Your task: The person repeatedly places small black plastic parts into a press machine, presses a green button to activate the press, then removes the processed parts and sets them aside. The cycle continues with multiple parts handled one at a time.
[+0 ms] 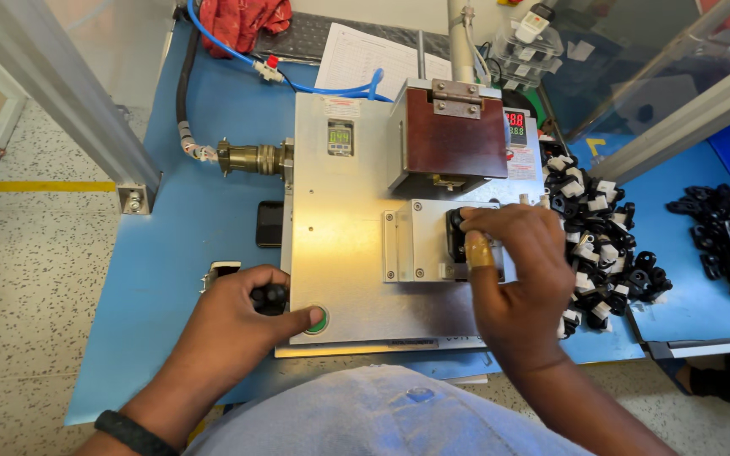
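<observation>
Right hand [513, 270]: fingertips pinched a small black clip [458, 226] seated in the fixture plate [416, 241] below the brown press head [454, 139].
Left hand [242, 317]: gripped a black knob (thumb on the green button [317, 320]).
Clip axis: apparently pointing away; mostly hidden.
Risk: pressing while fingers remained could pinch them.
Table [171, 236]: clip pile [597, 245] rightward.

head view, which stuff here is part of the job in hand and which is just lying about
In use: left hand by green button; right hand on black part in metal fixture; heap of black-and-white clips.

Lying about: phone, paper sheet, red cloth.
</observation>
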